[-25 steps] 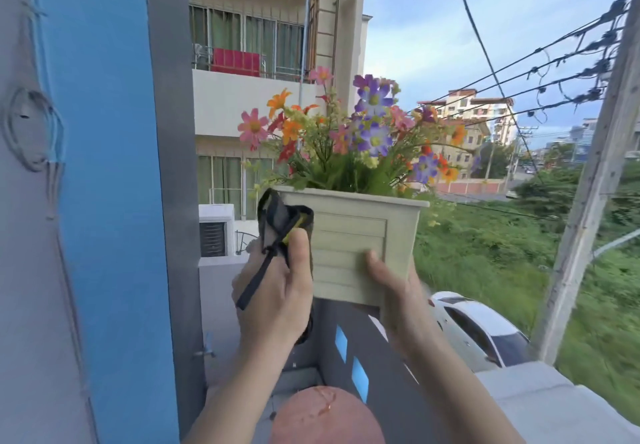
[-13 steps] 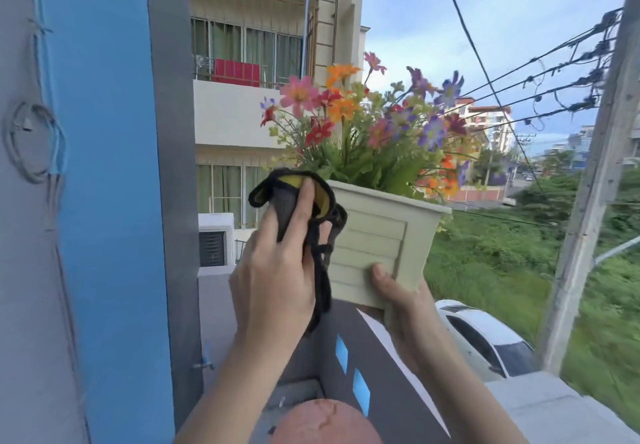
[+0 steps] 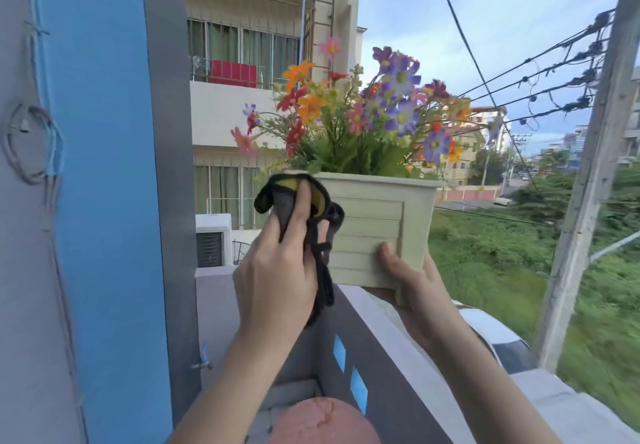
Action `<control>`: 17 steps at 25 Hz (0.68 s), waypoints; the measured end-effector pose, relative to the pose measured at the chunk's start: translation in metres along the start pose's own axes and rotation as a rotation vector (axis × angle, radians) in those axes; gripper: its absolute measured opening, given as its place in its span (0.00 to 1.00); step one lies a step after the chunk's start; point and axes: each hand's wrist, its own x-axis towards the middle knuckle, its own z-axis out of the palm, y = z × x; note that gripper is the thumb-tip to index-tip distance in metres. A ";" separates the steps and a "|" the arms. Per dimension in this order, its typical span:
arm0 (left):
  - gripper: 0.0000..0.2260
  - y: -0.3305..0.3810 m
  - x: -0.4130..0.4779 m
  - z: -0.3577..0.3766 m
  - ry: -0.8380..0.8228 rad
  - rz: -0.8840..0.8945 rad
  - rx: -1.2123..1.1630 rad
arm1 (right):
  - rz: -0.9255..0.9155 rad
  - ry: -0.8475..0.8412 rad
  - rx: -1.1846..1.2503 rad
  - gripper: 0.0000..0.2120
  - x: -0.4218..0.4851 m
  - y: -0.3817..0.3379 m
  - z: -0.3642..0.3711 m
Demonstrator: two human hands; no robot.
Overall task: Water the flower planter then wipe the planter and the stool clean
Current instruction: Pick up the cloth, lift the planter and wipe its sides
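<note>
A pale green slatted planter [image 3: 374, 232] full of colourful flowers [image 3: 367, 121] is held up in the air above the balcony wall. My right hand [image 3: 412, 277] grips its lower right corner, thumb on the front face. My left hand [image 3: 277, 270] presses a dark grey and yellow cloth [image 3: 298, 201] against the planter's left top corner, a black strap dangling from it. The round reddish stool top [image 3: 322, 423] shows at the bottom edge, below my arms.
A grey balcony wall [image 3: 388, 367] with blue rectangles runs under the planter. A blue and grey pillar [image 3: 104, 201] stands close on the left. Beyond the wall lie a white car [image 3: 495, 336], a concrete pole [image 3: 588, 184], power lines and a neighbouring building.
The planter has been turned and shifted slightly right, its face now squarer to me. My left hand with the cloth rose from the planter's left side to its top corner.
</note>
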 end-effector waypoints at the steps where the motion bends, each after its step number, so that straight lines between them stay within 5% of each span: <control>1: 0.21 0.002 0.007 0.000 0.022 -0.009 -0.019 | 0.006 -0.002 0.010 0.41 -0.001 0.002 0.001; 6: 0.27 -0.010 -0.062 0.014 -0.055 0.145 0.119 | 0.016 0.003 0.089 0.27 0.003 -0.007 -0.007; 9: 0.25 -0.017 -0.068 0.019 -0.106 0.138 -0.164 | 0.042 -0.020 0.172 0.30 0.007 -0.008 -0.020; 12: 0.17 -0.004 -0.025 0.015 -0.151 -0.148 -0.755 | 0.126 -0.056 0.239 0.43 0.009 0.000 -0.024; 17: 0.31 -0.006 -0.016 0.013 -0.405 -0.705 -0.763 | 0.195 -0.062 0.378 0.41 0.009 0.010 -0.033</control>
